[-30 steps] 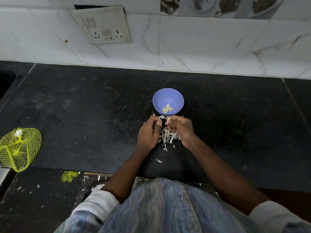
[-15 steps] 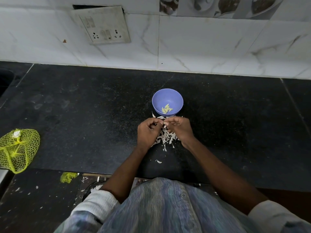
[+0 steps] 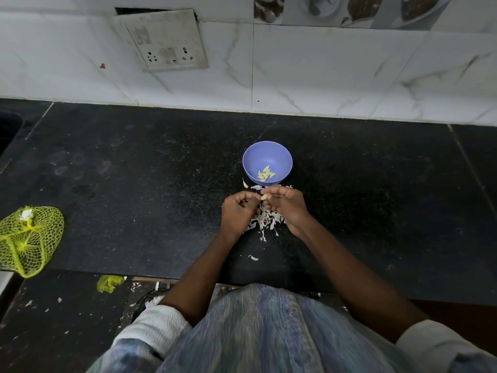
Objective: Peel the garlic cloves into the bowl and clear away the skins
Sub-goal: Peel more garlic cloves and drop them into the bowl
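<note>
Just in front of the purple bowl [image 3: 267, 153], the right hand [image 3: 286, 204] pinches a small pale garlic clove [image 3: 265, 196]. The left hand [image 3: 238, 211] is curled up beside it, fingertips touching it. White skins [image 3: 265, 220] lie under both hands.

The bowl [image 3: 267, 157] is set on the desk [image 3: 134, 184] at its middle, with peeled cloves [image 3: 266, 175] inside. Just near of it, a pile of skins [image 3: 265, 222] is spread, over which the left hand [image 3: 238, 211] and right hand [image 3: 286, 204] are held together. A net bag [image 3: 28, 239] is laid at the far left edge, and a socket plate [image 3: 164, 40] is fixed on the wall behind.
</note>
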